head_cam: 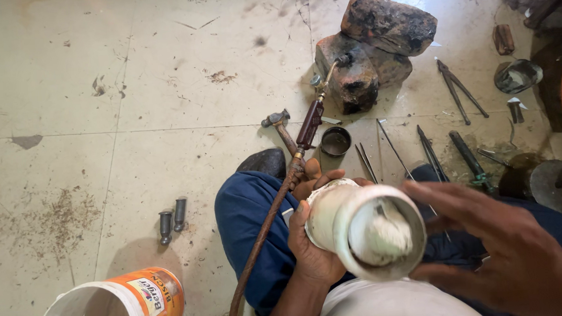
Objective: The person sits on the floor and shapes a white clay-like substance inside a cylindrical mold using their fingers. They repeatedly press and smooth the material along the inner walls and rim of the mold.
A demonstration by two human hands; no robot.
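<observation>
Nearest the lens I see the white pipe fitting (363, 228), held above the lap between both hands. Its long axis runs from the upper left, away from the camera, toward the lower right — the wide open mouth faces the lens, slightly right of centre. Inside the mouth I can see a pale wad of material; I cannot tell what it is.

Left hand (308, 237): wrapped around the narrower rear part of the fitting, fingers curled under and behind it, thumb side on top — a firm hold.

Right hand (493, 229): spread wide, fingers extended toward the left. Fingertips sit at the rim of the mouth on its right side; I cannot tell whether they press on it or only rest beside it.

Blue trouser legs (252, 212) lie under the fitting. A brown hose (260, 237) crosses the left knee and joins a gas torch (311, 120), whose nozzle points up and to the right at two stacked dark bricks (372, 48).

On the tiled floor (95, 91):
- hammer (279, 125) just left of the torch;
- small round tin (336, 141) just right of it;
- tongs and rods (423, 143) further right;
- two small grey metal pieces (173, 218) to the left, well apart from the hands;
- orange-and-white bucket (115, 311) at the lower left, tipped with its mouth toward the lens.
</observation>
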